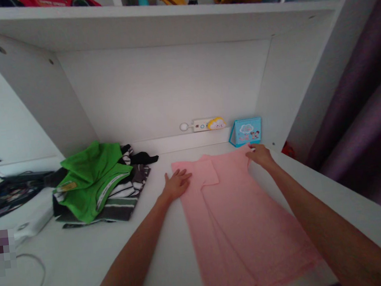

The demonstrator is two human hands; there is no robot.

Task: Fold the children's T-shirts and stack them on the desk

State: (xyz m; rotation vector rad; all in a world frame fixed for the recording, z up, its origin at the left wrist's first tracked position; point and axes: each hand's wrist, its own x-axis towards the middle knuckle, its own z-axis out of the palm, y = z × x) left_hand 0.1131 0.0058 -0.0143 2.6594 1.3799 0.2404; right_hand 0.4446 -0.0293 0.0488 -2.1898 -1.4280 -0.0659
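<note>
A pink garment [240, 205] lies spread on the white desk, its left side folded inward with a sleeve-like flap lying on top. Fingers spread, my left hand [177, 184] rests flat at the garment's upper left edge. At the upper right corner, my right hand [260, 155] pinches the pink cloth between thumb and fingers and lifts it slightly. The garment's lower end runs toward me, partly behind my right forearm.
Left of my hands is a pile of clothes with a green shirt [96, 179] on top. A blue desk calendar [248, 130] and a power strip [202, 124] are at the back. Above hangs a shelf [165, 21] with toys. A purple curtain [358, 100] is at right.
</note>
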